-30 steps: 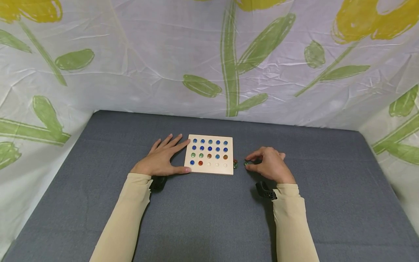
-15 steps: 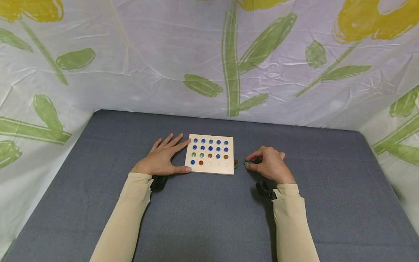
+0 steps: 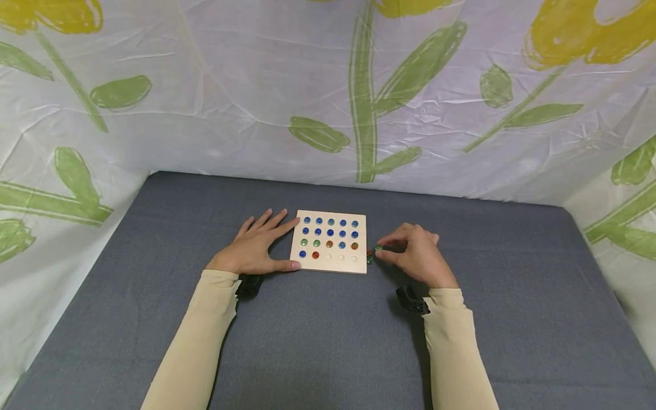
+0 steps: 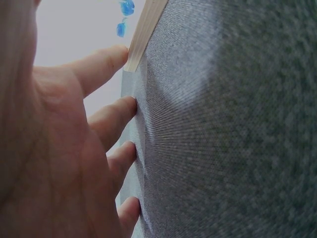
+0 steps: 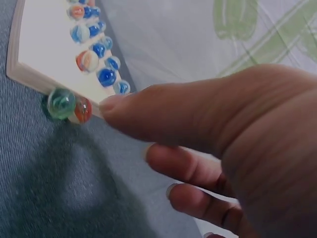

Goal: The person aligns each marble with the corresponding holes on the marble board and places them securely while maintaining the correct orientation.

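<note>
A pale wooden board (image 3: pixel 359 266) holds rows of glass marbles, mostly blue, with some green, orange and red; several hollows in its front row are bare. My left hand (image 3: pixel 253 247) lies spread along the board's left side. Its index fingertip touches the far left corner and its thumb the near left corner. My right hand (image 3: pixel 417 254) pinches a green marble (image 3: pixel 378 248) between thumb and index finger, just right of the board. Another green marble (image 5: pixel 61 103) and a red marble (image 5: pixel 84 110) rest against the board's right edge. In the right wrist view, my thumb hides the pinched marble.
Grey cloth (image 3: pixel 318 336) covers the table. A white sheet (image 3: pixel 230 102) with painted green leaves and yellow flowers hangs behind it and at both sides. Each wrist wears a dark camera mount, such as the right mount (image 3: pixel 411 300).
My right hand has moved left and slightly away from me, carrying the green marble off the cloth toward the board. My left hand stays in place.
</note>
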`<state>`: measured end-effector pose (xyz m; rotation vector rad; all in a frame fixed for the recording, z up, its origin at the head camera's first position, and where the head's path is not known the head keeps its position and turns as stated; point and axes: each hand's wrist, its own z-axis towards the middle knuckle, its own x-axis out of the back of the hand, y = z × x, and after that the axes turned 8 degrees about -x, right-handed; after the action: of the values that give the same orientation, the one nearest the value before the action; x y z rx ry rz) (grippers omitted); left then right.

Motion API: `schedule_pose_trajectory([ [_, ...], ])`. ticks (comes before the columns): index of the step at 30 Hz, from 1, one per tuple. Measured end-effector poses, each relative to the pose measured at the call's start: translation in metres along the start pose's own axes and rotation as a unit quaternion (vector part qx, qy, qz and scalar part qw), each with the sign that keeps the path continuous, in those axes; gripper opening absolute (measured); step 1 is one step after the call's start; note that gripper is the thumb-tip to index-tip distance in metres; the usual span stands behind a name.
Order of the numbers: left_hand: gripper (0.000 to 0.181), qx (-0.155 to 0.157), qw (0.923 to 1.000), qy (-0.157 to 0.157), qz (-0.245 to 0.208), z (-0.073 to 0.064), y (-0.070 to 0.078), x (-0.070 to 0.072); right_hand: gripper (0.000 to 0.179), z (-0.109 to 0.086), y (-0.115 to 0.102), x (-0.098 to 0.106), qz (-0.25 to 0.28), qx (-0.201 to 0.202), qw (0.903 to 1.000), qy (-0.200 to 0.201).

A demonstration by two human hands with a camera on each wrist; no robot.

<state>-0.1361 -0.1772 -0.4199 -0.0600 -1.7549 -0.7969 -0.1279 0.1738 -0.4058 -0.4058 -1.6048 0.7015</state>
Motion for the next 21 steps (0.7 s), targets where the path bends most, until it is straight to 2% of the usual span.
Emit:
schedule_pose_trajectory([
  [9,0.104,-0.001,1.0,0.001,0.0,0.0,0.0,0.0,0.015,0.002,-0.01,-0.009,0.015,0.02,0.9995,0.018],
  [21,0.104,-0.001,1.0,0.003,0.0,0.0,0.0,0.0,0.016,0.003,-0.022,-0.022,0.039,0.046,0.998,0.017],
])
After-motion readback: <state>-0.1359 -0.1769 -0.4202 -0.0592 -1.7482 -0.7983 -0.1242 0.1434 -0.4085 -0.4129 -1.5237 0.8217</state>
